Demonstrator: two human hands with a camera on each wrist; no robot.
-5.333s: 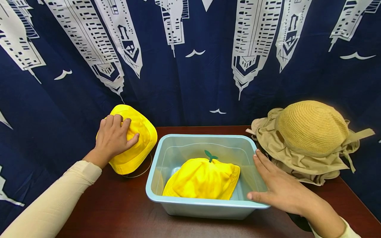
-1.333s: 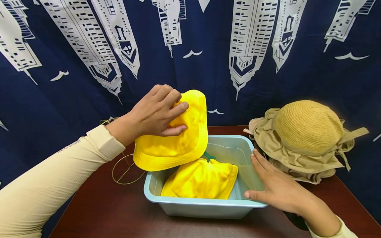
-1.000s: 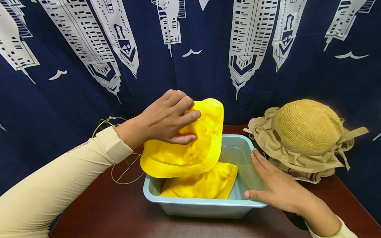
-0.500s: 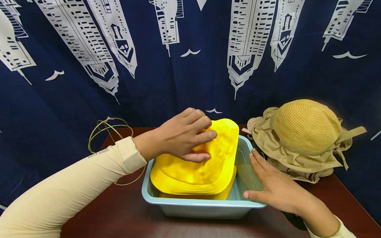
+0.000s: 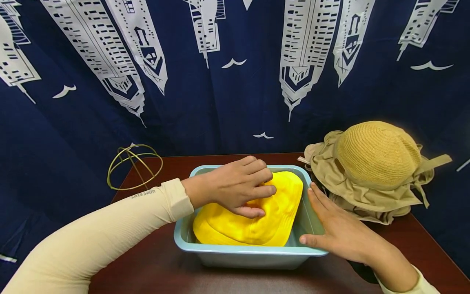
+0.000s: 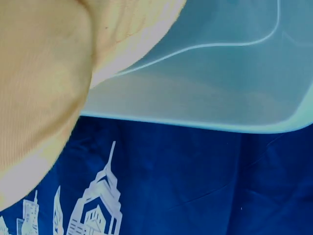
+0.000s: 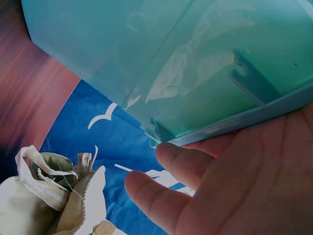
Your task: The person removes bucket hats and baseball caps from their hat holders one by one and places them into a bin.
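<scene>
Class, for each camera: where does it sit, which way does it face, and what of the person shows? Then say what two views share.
Head: worn on the head, facing forward and down at the light-blue bin and yellow bucket hat; left hand, right hand and cream sleeves show.
Left wrist: worn there, facing the bin's inner wall; no hand shows, and the pale fabric may be sleeve or hat.
Right wrist: worn there, facing the bin's outer wall; palm and fingers show.
Both wrist views share bin and navy printed cloth.

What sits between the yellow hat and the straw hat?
The head view shows the right wall of the blue bin there, with the right hand against it.
</scene>
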